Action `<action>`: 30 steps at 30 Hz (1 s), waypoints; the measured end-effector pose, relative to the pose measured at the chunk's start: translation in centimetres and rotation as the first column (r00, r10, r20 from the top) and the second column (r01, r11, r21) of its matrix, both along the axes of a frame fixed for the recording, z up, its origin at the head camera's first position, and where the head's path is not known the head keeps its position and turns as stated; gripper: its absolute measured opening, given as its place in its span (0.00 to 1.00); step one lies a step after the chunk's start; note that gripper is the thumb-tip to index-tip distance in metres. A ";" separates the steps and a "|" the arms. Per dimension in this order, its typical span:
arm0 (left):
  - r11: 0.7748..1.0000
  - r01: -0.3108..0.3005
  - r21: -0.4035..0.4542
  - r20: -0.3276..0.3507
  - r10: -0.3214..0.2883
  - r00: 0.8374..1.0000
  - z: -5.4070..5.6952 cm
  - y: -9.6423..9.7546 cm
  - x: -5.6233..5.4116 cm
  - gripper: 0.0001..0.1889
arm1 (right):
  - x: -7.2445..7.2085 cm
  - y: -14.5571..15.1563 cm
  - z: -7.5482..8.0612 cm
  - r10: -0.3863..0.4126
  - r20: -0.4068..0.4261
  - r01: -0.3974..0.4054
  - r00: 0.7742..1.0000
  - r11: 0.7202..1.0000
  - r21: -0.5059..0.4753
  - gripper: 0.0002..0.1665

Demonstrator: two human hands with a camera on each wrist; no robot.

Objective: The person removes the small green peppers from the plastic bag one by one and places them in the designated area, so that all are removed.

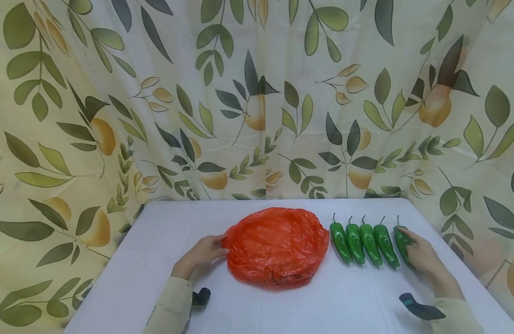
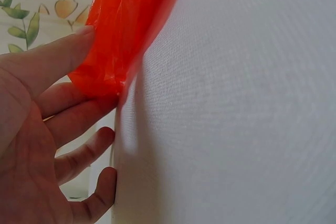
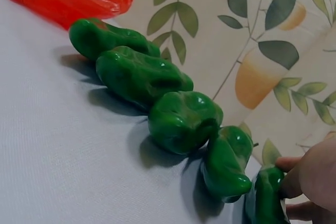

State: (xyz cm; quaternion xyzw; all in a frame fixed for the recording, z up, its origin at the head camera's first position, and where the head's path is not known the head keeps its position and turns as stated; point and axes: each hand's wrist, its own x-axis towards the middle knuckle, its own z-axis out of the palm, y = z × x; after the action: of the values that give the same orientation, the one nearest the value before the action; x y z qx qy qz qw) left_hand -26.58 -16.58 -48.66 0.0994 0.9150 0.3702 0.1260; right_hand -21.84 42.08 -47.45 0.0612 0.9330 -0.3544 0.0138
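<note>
A crumpled red plastic bag (image 1: pixel 277 246) lies on the white table, and its left edge is pinched between the thumb and fingers of my left hand (image 1: pixel 205 253). In the left wrist view that corner of the bag (image 2: pixel 118 40) sits between thumb and forefingers, with the other fingers loosely bent. My right hand (image 1: pixel 424 253) grips the rightmost green pepper (image 1: pixel 401 243) at the end of a row. Up close, the right wrist view has thumb and fingers around this pepper (image 3: pixel 266 195).
Several more green peppers (image 1: pixel 368 243) lie side by side between the bag and my right hand, stems pointing away. The white tabletop (image 1: pixel 323 306) ends at a leaf-and-fruit patterned curtain (image 1: pixel 257 116). Dark wrist straps (image 1: pixel 421 308) show near both sleeves.
</note>
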 end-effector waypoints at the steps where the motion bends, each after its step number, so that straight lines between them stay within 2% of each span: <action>1: 1.000 -0.002 -0.002 -0.001 0.002 1.000 0.0 0.0 0.0 0.31 | -0.1 -0.1 0.0 0.001 -0.002 -0.001 1.000 1.000 0.001 0.37; 8: 1.000 -0.020 0.000 0.014 0.020 1.000 -0.2 -0.1 0.0 0.31 | -0.3 -0.5 -0.1 0.001 0.031 -0.001 1.000 1.000 -0.017 0.37; 25: 1.000 0.004 0.007 0.006 -0.004 1.000 -0.1 0.0 -0.1 0.32 | -0.4 -0.1 -0.6 0.025 -0.001 -0.025 1.000 0.999 0.020 0.37; 30: 1.000 0.003 0.002 -0.001 -0.003 1.000 0.0 -0.2 -0.1 0.32 | -0.7 -0.4 -0.5 0.012 0.018 -0.012 1.000 1.000 0.020 0.39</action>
State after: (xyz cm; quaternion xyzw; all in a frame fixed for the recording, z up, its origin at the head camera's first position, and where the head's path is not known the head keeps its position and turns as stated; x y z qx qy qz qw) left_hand -26.65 -16.74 -48.67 0.1010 0.9144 0.3711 0.1262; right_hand -22.54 41.71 -47.90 0.0589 0.9368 -0.3441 0.0235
